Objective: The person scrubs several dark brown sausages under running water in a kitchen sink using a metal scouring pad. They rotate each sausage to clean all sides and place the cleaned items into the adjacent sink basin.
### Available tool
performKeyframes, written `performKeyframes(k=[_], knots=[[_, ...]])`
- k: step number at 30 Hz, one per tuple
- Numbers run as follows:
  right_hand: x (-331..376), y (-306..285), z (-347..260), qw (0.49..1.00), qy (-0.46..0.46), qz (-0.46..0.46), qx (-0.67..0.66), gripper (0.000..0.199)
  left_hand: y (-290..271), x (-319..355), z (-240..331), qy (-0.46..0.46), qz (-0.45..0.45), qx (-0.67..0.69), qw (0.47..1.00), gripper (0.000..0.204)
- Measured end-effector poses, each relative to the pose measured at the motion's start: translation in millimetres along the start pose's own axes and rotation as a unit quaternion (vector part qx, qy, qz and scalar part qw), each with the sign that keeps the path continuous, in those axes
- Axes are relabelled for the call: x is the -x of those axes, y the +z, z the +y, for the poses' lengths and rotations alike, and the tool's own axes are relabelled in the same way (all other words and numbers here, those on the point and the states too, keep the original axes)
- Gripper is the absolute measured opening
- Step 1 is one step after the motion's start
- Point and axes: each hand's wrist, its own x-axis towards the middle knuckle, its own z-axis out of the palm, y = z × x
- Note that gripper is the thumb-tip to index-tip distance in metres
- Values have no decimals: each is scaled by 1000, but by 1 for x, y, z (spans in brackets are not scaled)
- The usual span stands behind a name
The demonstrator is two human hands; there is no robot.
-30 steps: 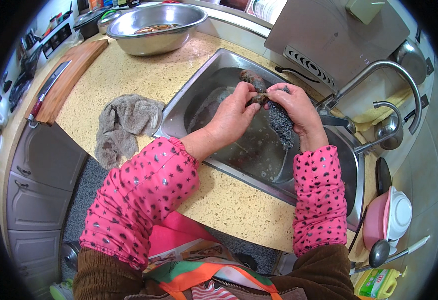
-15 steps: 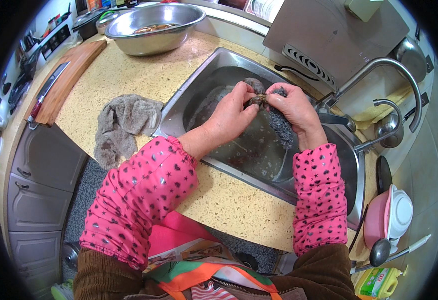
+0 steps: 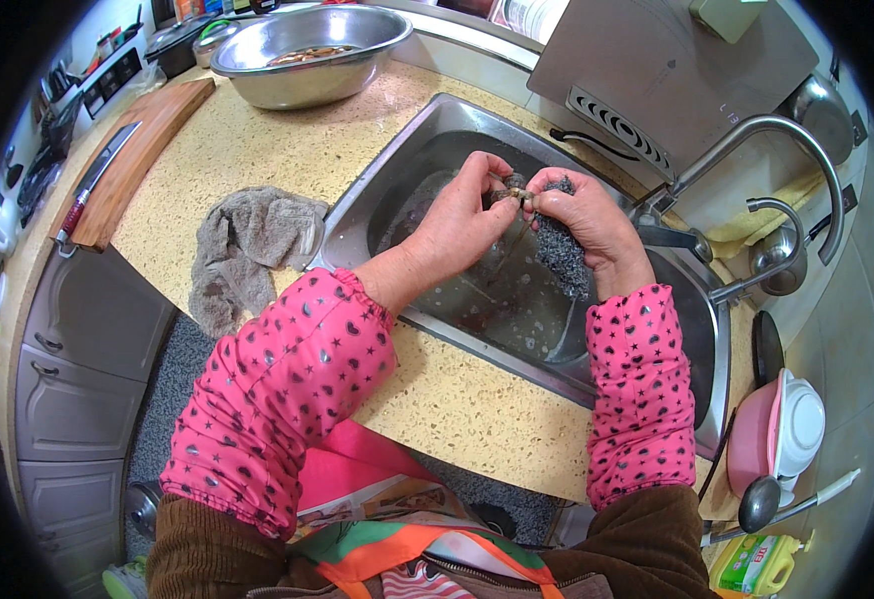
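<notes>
Over the sink (image 3: 337,245), half filled with cloudy water (image 3: 502,317), my two hands meet at the fingertips. My left hand (image 3: 462,212) pinches a small brownish-yellow lump (image 3: 519,194), too small and covered to name. On its other side, the thumb and fingers of my right hand (image 3: 596,228) press against the same lump. A dark grey, curly scrubber (image 3: 562,258) is tucked in my right palm and hangs below it above the water. Pink patterned sleeve covers are on both forearms.
A crumpled grey cloth (image 3: 252,245) lies left of the sink. Beyond it stand a large steel bowl (image 3: 307,88) and a cutting board (image 3: 147,155) bearing a knife (image 3: 97,180). The faucet (image 3: 824,180) arches at the right, above a pink basin (image 3: 751,434).
The lump has turned between my fingers and shows a paler side. My left fingers have shifted slightly, and a dark, rounded part behind them is less visible.
</notes>
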Motion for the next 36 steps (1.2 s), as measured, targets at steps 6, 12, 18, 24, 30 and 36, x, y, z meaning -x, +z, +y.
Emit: performKeyframes(k=[6,12,18,24,30,36], knots=[[3,2,-4,1000,0,-23,-16,3,-1,2,9,22,15,-16,999,28],[7,6,-11,999,18,-31,-4,5,-4,2,9,38,28,-86,995,22],[19,-4,-24,980,-77,-14,181,24,-9,1,12,79,-62,-65,993,26],[14,8,-16,937,-157,-91,298,48,-17,-3,7,123,-102,-96,983,30],[7,14,1,957,-89,-31,273,45,-23,-5,6,152,-76,-226,959,33],[2,20,8,917,-166,48,359,34,-24,-7,8,172,-18,-297,939,29]])
